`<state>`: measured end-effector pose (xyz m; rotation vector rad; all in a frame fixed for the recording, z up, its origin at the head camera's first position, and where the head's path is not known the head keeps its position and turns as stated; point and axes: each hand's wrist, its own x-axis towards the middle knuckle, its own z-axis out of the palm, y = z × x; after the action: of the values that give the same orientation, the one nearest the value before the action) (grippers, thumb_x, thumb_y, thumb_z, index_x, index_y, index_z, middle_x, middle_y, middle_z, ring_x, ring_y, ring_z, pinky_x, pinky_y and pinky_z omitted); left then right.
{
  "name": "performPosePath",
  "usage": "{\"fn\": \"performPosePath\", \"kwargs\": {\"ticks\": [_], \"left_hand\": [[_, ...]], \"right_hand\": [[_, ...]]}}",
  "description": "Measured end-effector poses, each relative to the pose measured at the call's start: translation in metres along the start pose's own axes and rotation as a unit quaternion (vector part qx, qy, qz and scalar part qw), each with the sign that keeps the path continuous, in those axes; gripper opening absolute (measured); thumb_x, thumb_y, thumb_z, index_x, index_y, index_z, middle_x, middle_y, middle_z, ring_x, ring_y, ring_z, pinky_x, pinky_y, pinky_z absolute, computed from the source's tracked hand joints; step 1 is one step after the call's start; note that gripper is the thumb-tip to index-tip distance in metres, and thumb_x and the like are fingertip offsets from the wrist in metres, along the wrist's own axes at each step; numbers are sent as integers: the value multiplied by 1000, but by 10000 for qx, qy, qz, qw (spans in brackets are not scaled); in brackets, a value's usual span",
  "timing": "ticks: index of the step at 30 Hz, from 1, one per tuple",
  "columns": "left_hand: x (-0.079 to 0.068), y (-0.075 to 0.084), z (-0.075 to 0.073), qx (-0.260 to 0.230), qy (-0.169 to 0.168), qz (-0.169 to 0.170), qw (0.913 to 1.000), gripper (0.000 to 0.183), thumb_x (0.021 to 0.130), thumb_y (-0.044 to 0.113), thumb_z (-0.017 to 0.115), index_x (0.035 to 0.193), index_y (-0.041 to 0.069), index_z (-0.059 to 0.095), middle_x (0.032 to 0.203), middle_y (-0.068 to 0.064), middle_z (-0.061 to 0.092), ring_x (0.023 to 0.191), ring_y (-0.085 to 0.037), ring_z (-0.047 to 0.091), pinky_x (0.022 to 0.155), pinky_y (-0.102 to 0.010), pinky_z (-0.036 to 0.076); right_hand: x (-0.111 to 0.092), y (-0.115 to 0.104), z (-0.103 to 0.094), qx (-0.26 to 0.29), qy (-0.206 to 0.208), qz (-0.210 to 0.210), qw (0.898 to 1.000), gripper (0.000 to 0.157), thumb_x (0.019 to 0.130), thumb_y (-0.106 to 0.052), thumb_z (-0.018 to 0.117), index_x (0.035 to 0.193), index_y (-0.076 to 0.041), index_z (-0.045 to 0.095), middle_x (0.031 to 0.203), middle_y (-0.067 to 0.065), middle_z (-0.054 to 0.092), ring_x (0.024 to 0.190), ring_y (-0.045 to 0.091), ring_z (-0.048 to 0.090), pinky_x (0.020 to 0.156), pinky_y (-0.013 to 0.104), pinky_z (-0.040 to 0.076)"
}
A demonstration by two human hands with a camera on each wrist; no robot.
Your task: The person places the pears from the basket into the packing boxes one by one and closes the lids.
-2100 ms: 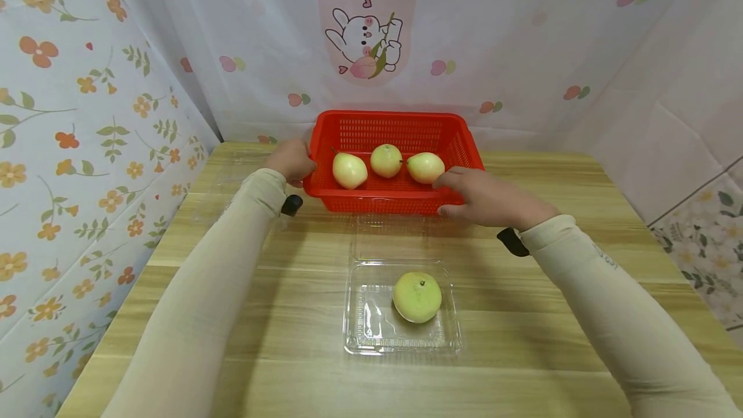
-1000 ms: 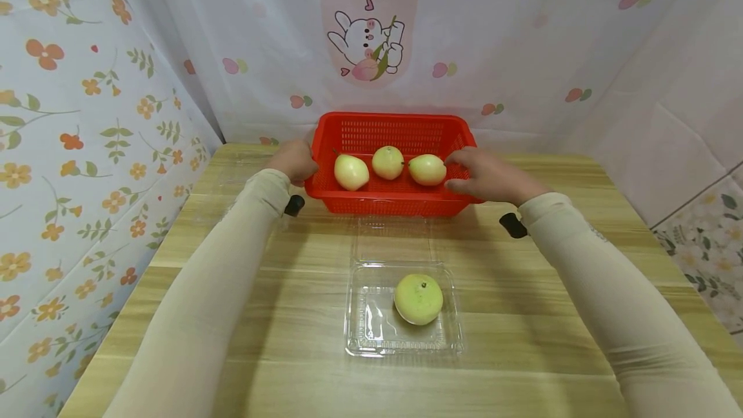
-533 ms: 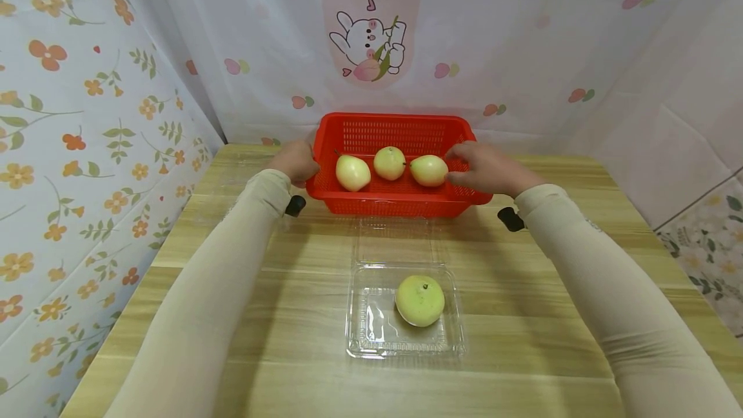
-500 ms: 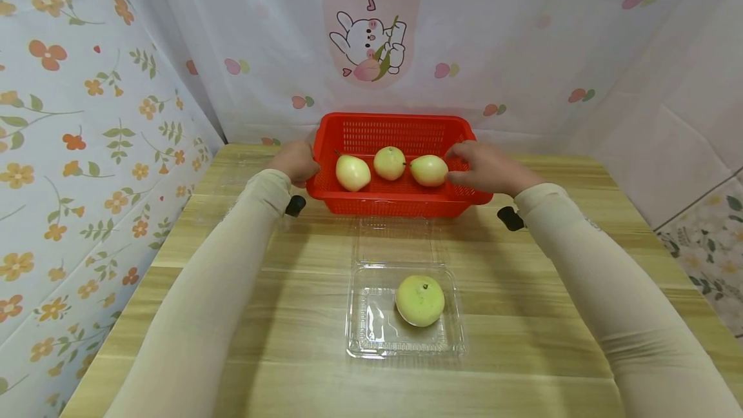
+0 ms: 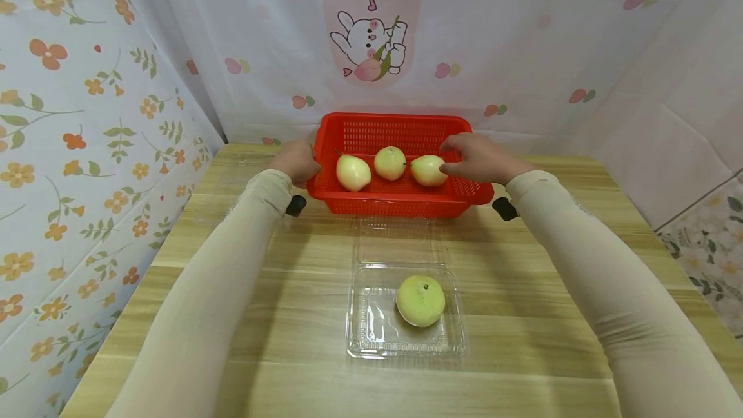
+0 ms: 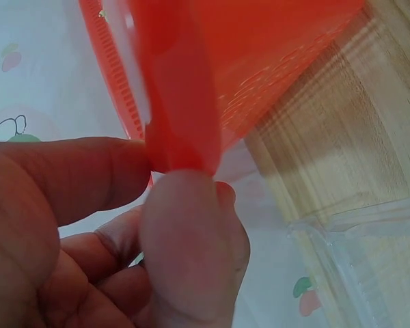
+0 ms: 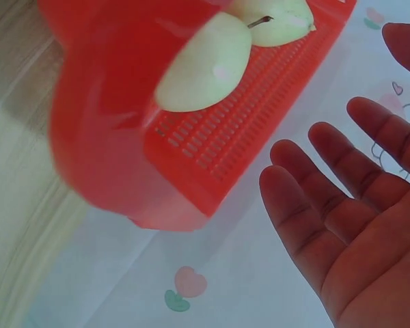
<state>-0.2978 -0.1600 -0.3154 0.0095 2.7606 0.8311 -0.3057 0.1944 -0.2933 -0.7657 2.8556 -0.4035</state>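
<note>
A red plastic basket [image 5: 400, 197] stands at the back of the table with three pale yellow pears inside: a left pear [image 5: 353, 173], a middle pear [image 5: 390, 163] and a right pear [image 5: 428, 173]. My left hand [image 5: 294, 161] pinches the basket's left rim between thumb and finger, as the left wrist view shows up close. Over the basket's right end, my right hand [image 5: 480, 159] has its fingers spread and holds nothing. Its thumb overlaps the right pear's edge in the head view. In front, an opened clear clamshell box [image 5: 371, 348] holds one yellow-green pear [image 5: 420, 302].
Clear plastic containers [image 5: 232, 168] lie at the table's back left, partly behind my left arm. A printed white curtain [image 5: 267, 37] hangs close behind the basket. The clamshell's lid [image 5: 397, 240] lies folded back toward the basket's front.
My right hand has moved up and back from the basket's front right corner to over its right end, most recently a little to the left. The left hand keeps its pinch on the rim.
</note>
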Motion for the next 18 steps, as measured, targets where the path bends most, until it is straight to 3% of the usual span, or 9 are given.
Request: {"fn": "performPosePath", "kwargs": {"ticks": [11,18], "left_hand": [[-5,4,-2,-65,64,23,10000,13,90,1,51,100,-3,58,90,-16,62,64,-23,61,70,-40,59],[0,0,0,-92,75,30,9999,12,89,0,51,98,-3,58,87,-15,61,61,-22,61,69,-41,59]], "right_hand": [[11,-6,-9,-66,-187,85,9998,45,94,-25,66,131,-1,57,131,19,57,119,37,50,101,55,42],[20,-8,-6,-10,-336,148,9993,47,95,-28,65,133,-3,56,133,17,56,123,37,49,104,54,40]]}}
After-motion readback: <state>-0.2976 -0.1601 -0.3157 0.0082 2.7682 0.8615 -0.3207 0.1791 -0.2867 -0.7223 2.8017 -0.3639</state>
